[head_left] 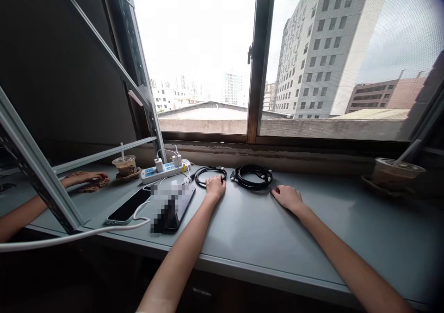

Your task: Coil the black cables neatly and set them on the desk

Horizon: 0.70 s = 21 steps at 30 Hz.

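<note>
My left hand [215, 186] is at the near right edge of a small coiled black cable [200, 183], with its fingers curled over the coil. Some of its fingertips are hidden. To the right of that lies a thicker coil of black cable [255, 186] with connectors at its sides. My right hand [287, 197] rests on the grey tabletop [249, 234] just right of the thicker coil. Its fingers are curled in, and I see nothing in them. The thumb side points toward the coil.
Left of my left arm lie a phone [126, 206] and a partly blurred tablet [187, 205], crossed by a white cable [104, 229]. A power strip [161, 172] with chargers stands behind. Drink cups [397, 174] sit at both sides. Another person's hand [95, 179] is beyond the metal post [38, 165].
</note>
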Motion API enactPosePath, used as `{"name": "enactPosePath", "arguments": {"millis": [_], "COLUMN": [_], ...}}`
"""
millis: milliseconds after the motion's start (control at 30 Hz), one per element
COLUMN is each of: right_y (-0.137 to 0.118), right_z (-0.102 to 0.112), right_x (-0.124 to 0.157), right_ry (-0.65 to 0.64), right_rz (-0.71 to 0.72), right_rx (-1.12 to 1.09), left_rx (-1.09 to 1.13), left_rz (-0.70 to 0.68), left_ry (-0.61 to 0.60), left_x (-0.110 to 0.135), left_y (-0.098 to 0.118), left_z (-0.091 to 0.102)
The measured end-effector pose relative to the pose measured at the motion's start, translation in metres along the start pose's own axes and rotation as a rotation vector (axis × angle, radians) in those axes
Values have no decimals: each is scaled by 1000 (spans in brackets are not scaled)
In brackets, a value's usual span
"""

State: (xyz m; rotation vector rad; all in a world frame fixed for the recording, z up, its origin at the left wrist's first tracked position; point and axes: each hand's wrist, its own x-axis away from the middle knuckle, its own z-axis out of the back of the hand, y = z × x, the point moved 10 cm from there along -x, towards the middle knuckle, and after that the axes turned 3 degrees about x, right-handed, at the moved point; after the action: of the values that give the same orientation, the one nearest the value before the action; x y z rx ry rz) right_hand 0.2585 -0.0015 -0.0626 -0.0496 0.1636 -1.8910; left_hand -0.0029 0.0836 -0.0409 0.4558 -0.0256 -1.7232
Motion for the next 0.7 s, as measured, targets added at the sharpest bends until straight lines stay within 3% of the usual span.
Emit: {"name": "enactPosePath", "arguments": {"millis": [700], "right_y": [-2], "right_z": [0], "right_x": [1], "right_ry": [-7], "right_rz": [-17], "right_rx": [-30], "left_rx": [-44], "left_rz": [-18], "left_ry": [-40], "left_x": [-1], "left_y": [2], "left_z": [-3]}}
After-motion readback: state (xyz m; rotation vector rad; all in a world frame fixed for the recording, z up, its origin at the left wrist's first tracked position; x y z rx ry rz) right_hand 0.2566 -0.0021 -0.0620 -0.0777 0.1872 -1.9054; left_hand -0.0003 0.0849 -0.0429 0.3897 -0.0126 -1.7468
